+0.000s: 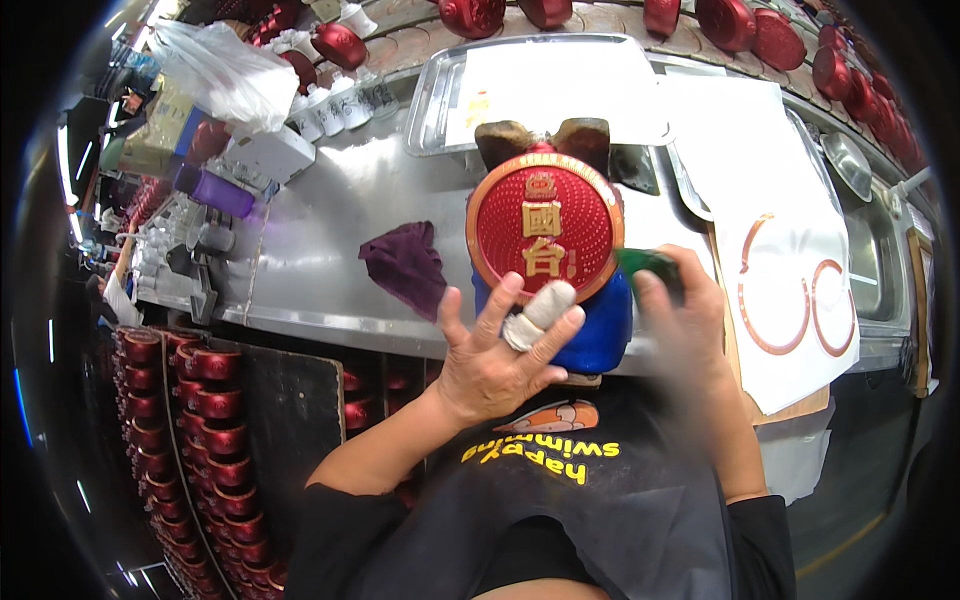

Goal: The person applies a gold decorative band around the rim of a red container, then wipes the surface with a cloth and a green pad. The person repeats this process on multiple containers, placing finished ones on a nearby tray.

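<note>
In front of me a round dark-red bottle (500, 221) with raised gold lettering faces up, tilted on a blue padded support (597, 335). A copper-coloured decorated ring (478, 255) runs around its face. My left hand (495, 360) is spread at the bottle's lower edge; its fingertips overlap the rim, and I cannot tell whether they press on it. White wrapping covers one of its fingers. My right hand (695, 305), partly blurred, pinches a small green flat piece (645, 264) against or just beside the ring's right side.
A crumpled purple cloth (405, 265) lies on the metal counter (320, 240) to the left. Loose copper rings (775, 285) rest on white sheets at the right. A metal tray (432, 95) stands behind the bottle. Racks of red bottles (225, 440) fill the lower left.
</note>
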Demonstrator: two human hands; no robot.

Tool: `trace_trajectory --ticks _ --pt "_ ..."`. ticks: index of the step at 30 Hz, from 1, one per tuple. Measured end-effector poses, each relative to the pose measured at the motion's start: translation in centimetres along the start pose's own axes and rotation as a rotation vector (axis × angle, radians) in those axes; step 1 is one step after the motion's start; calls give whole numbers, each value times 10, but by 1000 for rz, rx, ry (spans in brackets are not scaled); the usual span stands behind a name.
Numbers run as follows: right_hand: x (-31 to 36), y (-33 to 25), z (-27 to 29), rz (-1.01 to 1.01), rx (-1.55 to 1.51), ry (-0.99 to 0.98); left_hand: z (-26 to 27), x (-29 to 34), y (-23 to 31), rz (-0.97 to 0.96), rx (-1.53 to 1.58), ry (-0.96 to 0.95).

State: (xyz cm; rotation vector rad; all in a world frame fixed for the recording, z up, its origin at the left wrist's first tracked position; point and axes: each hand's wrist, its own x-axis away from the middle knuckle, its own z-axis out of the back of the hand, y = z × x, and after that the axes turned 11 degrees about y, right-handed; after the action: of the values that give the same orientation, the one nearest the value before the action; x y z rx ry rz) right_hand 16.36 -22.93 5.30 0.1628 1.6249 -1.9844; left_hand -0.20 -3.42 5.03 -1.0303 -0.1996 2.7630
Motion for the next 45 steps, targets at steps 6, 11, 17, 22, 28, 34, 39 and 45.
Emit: trace_trajectory --ticks 6,11,17,22,28,34,39,45 --pt "0 6 20 -124 -100 102 -6 -58 -19 -213 95 -165" --pt "4 -2 25 -156 -52 -45 -26 -113 -49 -223 261 -87" --pt "-16 -1 2 216 98 -224 -26 -116 -90 19 289 -50" --pt "-34 -3 -9 200 94 -104 -27 -92 -92 270 511 40" --pt "-10 -6 -19 472 63 -52 -33 -68 -81 569 750 153" --pt "-6 13 -34 286 84 132 -37 -61 -75 586 816 222" --pt "-3 2 -33 462 169 186 -39 -58 -74 644 820 207" --pt "4 -8 -28 484 129 -51 -49 -47 -68 722 1022 345"
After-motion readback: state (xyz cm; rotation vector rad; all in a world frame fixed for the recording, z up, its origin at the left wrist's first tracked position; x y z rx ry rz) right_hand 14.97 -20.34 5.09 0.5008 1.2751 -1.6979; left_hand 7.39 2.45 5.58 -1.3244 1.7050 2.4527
